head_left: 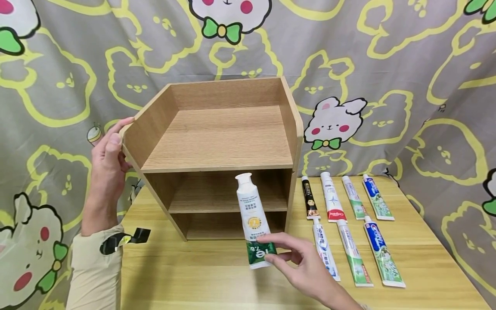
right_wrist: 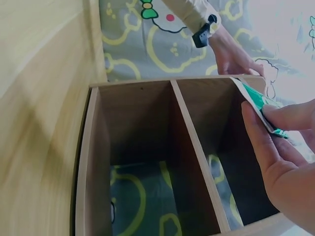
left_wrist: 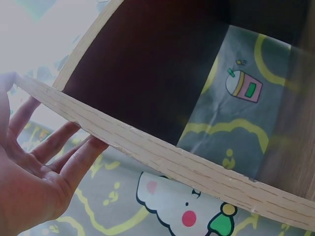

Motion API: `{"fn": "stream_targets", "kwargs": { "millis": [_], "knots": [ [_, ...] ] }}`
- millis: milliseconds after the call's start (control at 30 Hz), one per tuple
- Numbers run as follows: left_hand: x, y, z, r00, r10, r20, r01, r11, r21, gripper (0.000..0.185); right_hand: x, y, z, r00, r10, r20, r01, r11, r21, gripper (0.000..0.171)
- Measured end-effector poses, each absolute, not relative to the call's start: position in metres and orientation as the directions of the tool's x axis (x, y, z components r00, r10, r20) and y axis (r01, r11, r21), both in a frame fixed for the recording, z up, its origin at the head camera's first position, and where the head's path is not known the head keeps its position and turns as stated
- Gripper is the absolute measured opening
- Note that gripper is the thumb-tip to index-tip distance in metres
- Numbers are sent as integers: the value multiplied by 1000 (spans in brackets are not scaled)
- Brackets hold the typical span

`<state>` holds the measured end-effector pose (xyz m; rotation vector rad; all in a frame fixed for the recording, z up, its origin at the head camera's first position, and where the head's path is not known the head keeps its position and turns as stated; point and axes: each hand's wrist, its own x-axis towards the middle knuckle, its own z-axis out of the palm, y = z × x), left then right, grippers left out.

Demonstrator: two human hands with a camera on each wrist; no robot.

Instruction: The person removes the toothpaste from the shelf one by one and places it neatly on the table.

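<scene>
My right hand (head_left: 304, 265) pinches a white toothpaste tube (head_left: 252, 211) by its green, flat end, between thumb and fingers. The tube stands nearly upright, its white cap at the top, in front of the open lower compartments of a small wooden shelf (head_left: 221, 137). My left hand (head_left: 108, 165) grips the top of the shelf's left side panel, thumb on the front edge. In the left wrist view, the fingers (left_wrist: 81, 160) reach round the edge of the panel (left_wrist: 147, 140). Only the tube's green end (right_wrist: 256, 98) shows in the right wrist view.
Right of the shelf, several toothpaste tubes lie in two rows on the wooden table (head_left: 186, 275), among them a black one (head_left: 309, 198), a red-ended white one (head_left: 332, 200) and a blue-and-green one (head_left: 383, 254). A patterned grey curtain (head_left: 252, 56) hangs behind.
</scene>
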<state>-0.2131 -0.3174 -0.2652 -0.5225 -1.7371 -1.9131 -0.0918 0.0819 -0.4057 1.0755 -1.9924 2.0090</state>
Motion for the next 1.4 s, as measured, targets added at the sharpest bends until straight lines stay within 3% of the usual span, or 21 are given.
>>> {"fn": "stream_targets", "kwargs": {
  "millis": [400, 733, 1000, 1400],
  "knots": [
    [-212, -319, -264, -811, -95, 578, 583, -51, 811, 46, -91, 113, -404, -731, -347, 587, -598, -87, -796, 47],
    [-213, -318, -263, -814, -99, 573, 579, -51, 814, 47, -82, 137, -400, -827, -287, 483, -515, 43, -856, 42],
    [-212, -317, -264, -816, -109, 568, 575, -45, 817, 47, -79, 153, -400, -866, -245, 435, -476, 138, -869, 41],
    [-212, -317, -264, -807, -111, 579, 586, -31, 810, 47, -76, 174, -405, -863, -181, 472, -502, 202, -841, 42]
  ]
}}
